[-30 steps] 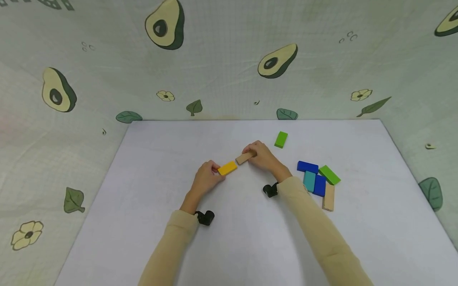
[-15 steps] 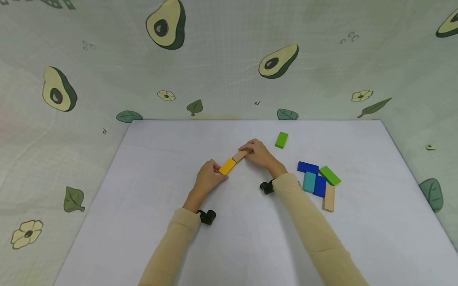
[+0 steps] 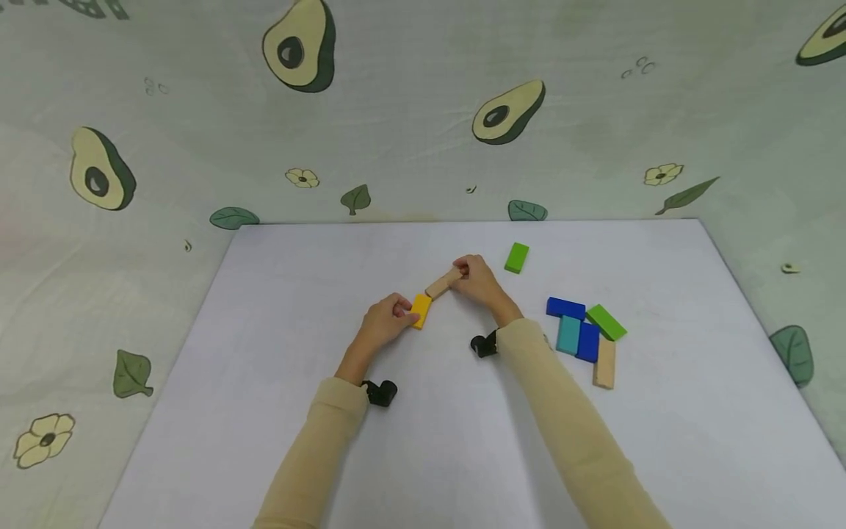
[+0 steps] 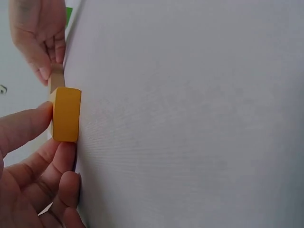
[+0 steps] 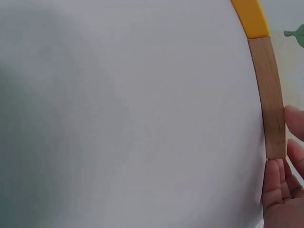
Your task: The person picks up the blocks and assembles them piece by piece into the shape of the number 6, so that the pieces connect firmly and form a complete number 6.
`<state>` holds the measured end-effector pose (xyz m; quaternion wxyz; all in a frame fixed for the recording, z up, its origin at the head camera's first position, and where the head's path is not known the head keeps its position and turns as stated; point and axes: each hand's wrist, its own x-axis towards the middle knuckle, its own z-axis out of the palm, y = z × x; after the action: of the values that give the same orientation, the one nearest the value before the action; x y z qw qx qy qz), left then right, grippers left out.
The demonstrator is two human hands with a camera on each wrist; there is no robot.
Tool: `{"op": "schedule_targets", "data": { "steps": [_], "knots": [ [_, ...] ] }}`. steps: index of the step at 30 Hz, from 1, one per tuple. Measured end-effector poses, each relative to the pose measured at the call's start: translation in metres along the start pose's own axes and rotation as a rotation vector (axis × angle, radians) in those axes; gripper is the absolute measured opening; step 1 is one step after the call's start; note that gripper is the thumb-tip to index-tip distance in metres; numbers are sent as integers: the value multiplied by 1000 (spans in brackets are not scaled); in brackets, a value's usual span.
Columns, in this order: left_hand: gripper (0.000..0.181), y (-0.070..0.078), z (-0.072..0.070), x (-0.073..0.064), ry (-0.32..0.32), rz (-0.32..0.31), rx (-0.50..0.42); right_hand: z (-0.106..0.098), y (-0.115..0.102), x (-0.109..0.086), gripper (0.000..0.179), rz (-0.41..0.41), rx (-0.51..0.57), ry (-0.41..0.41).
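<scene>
The yellow block (image 3: 422,308) is pinched by the left hand (image 3: 385,321); at its far end, a wooden block (image 3: 441,283), touching it, is gripped by the right hand (image 3: 480,283).

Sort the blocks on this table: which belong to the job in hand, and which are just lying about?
In use:
yellow block, in the left hand
held wooden block, in the right hand

Apparently just lying about:
far green block
near green block
far blue block
near blue block
teal block
loose wooden block
</scene>
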<state>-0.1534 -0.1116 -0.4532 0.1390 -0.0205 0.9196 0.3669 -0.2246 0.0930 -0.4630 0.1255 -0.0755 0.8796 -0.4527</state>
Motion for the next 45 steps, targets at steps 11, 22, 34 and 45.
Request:
{"op": "schedule_targets", "data": {
  "steps": [11, 22, 34, 45],
  "knots": [
    [27, 4, -5, 7, -16, -51, 24, 5, -6, 6, 34, 57, -5, 81],
    [27, 6, -8, 20, -96, -82, 41, 5, -7, 12, 31, 94, -33, 104],
    [30, 0, -8, 28, -138, -98, -14, 6, -9, 14, 32, 117, -31, 92],
    [31, 2, -8, 26, -122, -119, -14, 5, -12, 12, 33, 130, -30, 80]
  ]
}}
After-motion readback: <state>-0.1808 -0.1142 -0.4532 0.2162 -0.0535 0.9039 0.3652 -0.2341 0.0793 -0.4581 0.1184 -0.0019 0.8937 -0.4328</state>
